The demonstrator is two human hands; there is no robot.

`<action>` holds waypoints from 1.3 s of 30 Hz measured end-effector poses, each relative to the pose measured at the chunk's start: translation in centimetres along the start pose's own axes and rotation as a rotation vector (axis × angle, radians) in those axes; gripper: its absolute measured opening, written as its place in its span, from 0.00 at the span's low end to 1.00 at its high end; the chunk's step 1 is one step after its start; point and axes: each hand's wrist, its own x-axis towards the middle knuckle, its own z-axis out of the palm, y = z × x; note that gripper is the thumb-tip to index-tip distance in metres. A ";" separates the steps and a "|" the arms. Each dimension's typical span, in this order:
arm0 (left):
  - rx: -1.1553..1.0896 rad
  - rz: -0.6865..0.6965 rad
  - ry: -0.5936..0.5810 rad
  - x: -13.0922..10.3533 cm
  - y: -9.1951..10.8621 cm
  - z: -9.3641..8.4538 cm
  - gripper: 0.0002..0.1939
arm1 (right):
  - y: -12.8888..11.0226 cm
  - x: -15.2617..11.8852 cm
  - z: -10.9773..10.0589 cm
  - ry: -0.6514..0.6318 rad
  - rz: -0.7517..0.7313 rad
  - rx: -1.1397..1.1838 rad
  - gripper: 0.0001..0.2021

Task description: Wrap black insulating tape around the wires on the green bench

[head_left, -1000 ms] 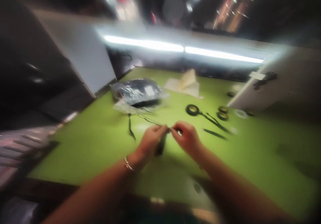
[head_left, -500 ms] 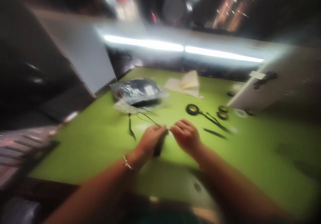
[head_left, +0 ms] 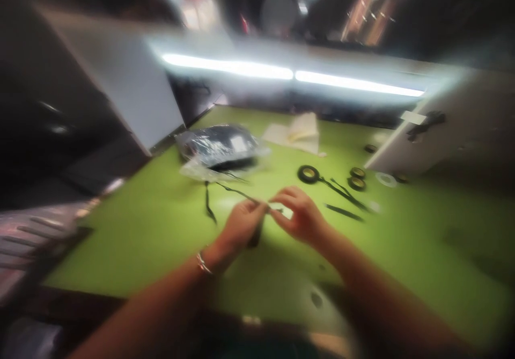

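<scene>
My left hand [head_left: 243, 222] is closed in a pinch on a thin dark cable [head_left: 237, 191], which runs from its fingertips back toward the plastic bag. Below that hand a dark flat piece [head_left: 255, 236] shows, mostly hidden; I cannot tell whether it joins the cable. Close to the left fingertips, my right hand [head_left: 300, 214] has its thumb and forefinger apart in a curved shape. Between them a small dark end [head_left: 278, 210] shows, too blurred to name. Left of the hands, a short black strip [head_left: 208, 203] lies on the green tabletop [head_left: 161, 235].
A clear plastic bag [head_left: 221, 144] with dark contents lies behind the hands, beside pale paper [head_left: 295, 133]. On the right are a black tape roll [head_left: 308, 174], smaller tape rolls [head_left: 357, 182], a white ring [head_left: 386, 179] and a black strip [head_left: 344, 212]. Side panels and a lit tube bound the table.
My right hand's fingers have spread from a closed pinch, and a small dark end now shows between them. The cable by my left hand lies straighter. The view has shifted slightly.
</scene>
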 end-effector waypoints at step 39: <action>-0.300 -0.194 -0.104 -0.5 -0.7 0.6 0.20 | -0.2 -1.7 2.2 0.222 -0.267 -0.501 0.04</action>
